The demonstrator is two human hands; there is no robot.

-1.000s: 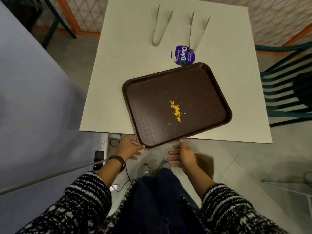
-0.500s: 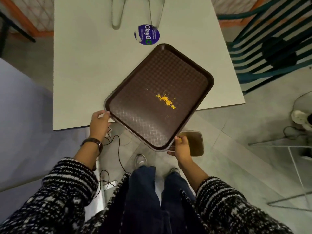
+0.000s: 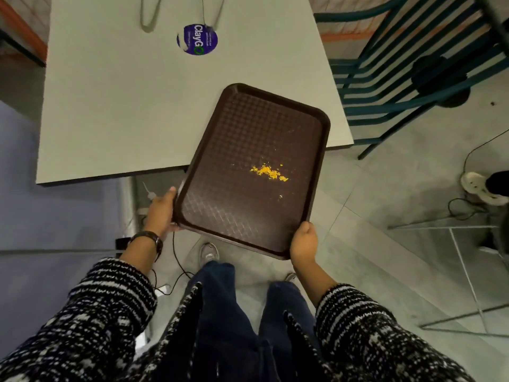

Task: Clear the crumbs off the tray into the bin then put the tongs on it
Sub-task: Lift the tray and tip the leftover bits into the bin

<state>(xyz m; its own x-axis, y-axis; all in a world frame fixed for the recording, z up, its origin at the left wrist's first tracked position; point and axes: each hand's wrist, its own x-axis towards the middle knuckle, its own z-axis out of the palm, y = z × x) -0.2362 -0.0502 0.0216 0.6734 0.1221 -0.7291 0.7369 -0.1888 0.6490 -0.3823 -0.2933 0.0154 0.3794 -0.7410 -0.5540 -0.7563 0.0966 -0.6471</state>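
Brown tray (image 3: 242, 139) gripped at near corners: left hand (image 3: 161, 209) & right hand (image 3: 303, 242), fingers curled on rim. Yellow crumbs (image 3: 268, 172) mid-tray, beyond right fingers. Tongs (image 3: 147, 15) far on table (image 3: 110, 106).

Dim greenish indoor light, soft motion blur, wide-angle bending at edges

I see a pale square table (image 3: 115, 114) beyond the fingers (image 3: 168, 193) of the left hand. On its far part lie two metal tongs (image 3: 148, 17), cut by the frame's top edge, and a round purple sticker (image 3: 197, 40) just nearer than them. The brown tray (image 3: 220, 166) overlaps the table's near right corner; I cannot tell whether it touches.
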